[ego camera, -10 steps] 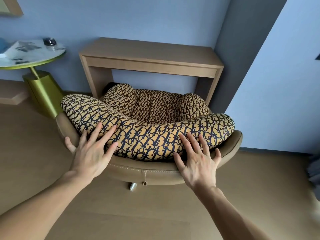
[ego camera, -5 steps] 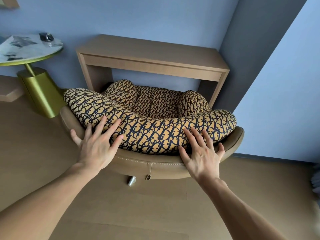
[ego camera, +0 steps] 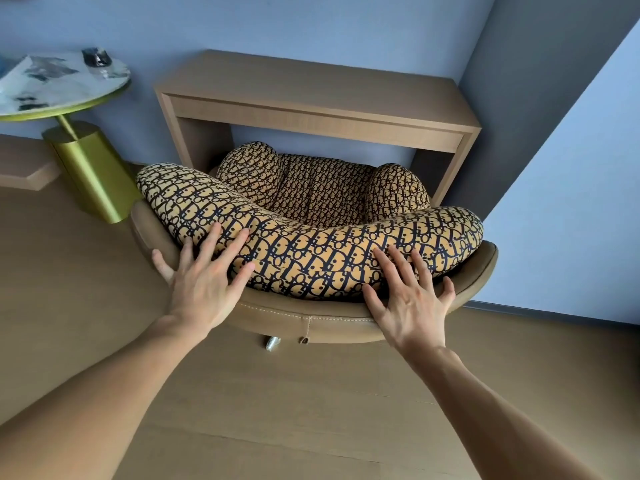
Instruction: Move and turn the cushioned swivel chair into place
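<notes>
The swivel chair has a tan leather shell and yellow cushions with a dark pattern. Its back faces me and its seat points under the wooden desk. My left hand lies flat with fingers spread on the left of the backrest cushion, thumb on the leather rim. My right hand rests the same way on the right of the backrest. Neither hand grips; both press flat on the chair back. A metal foot of the base peeks out below the shell.
A round marble-topped side table on a gold pedestal stands close to the chair's left end. Blue walls close the corner behind and right of the desk. A low wooden ledge runs at far left. Wood floor lies in front.
The chair has slid forward, its seat further under the desk, and both hands stayed flat on the backrest. The view has shifted closer and to the right.
</notes>
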Demonstrator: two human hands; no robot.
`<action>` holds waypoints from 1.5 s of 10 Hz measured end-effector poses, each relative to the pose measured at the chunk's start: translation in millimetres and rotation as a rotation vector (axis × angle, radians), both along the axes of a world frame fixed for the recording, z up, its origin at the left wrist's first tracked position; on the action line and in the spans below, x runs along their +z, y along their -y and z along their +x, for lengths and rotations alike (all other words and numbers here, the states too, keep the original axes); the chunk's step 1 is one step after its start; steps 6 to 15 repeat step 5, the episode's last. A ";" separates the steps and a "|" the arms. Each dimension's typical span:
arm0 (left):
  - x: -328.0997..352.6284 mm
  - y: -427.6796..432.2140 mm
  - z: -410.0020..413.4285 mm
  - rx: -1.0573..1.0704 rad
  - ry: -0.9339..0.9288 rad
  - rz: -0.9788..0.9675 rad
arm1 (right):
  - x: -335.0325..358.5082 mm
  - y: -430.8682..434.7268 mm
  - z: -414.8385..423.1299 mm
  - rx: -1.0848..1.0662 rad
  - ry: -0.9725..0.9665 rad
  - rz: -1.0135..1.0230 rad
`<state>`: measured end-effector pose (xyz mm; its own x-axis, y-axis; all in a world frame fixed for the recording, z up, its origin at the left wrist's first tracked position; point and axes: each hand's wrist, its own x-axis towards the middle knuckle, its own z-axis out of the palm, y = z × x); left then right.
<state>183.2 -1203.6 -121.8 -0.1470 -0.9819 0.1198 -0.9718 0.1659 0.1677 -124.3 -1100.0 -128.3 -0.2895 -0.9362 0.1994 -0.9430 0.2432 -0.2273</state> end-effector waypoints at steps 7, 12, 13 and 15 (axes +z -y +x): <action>33.2 -10.3 11.7 -0.119 0.110 0.262 | 38.4 -9.7 2.1 0.082 0.049 0.327; 33.2 -10.3 11.7 -0.119 0.110 0.262 | 38.4 -9.7 2.1 0.082 0.049 0.327; 33.2 -10.3 11.7 -0.119 0.110 0.262 | 38.4 -9.7 2.1 0.082 0.049 0.327; 33.2 -10.3 11.7 -0.119 0.110 0.262 | 38.4 -9.7 2.1 0.082 0.049 0.327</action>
